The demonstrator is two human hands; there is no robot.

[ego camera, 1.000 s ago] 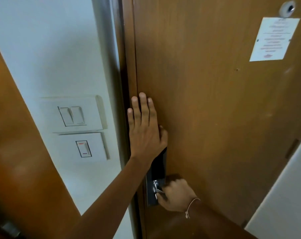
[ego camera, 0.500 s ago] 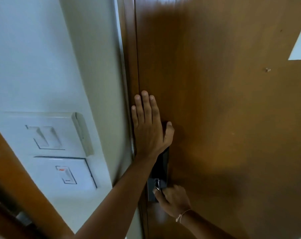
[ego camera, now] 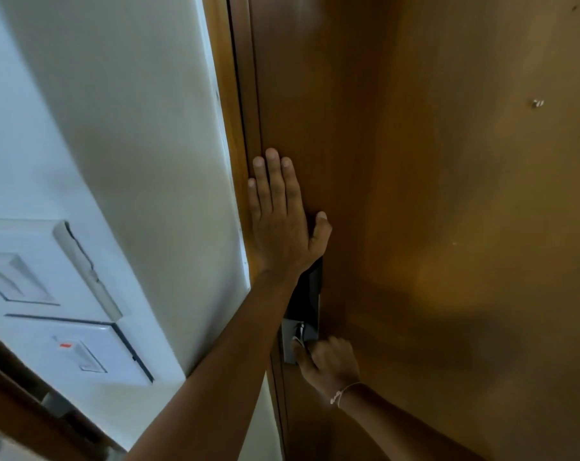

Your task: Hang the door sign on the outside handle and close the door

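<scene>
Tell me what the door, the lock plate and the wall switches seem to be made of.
Door: looks like brown wood or veneer with a smooth, slightly glossy finish, judging by its soft sheen. Lock plate: apparently brushed grey metal below a dark glossy panel, possibly plastic or glass. Wall switches: white moulded plastic by the look, smooth.

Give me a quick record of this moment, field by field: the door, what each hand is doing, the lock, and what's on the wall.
door: brown wooden door, looks shut against its frame
left hand: left hand flat, fingers spread upward, pressed on the door near its edge
right hand: right hand closed around the metal handle
lock: dark lock plate between the two hands
wall: white switch panels left of the frame
door sign: not in view
</scene>
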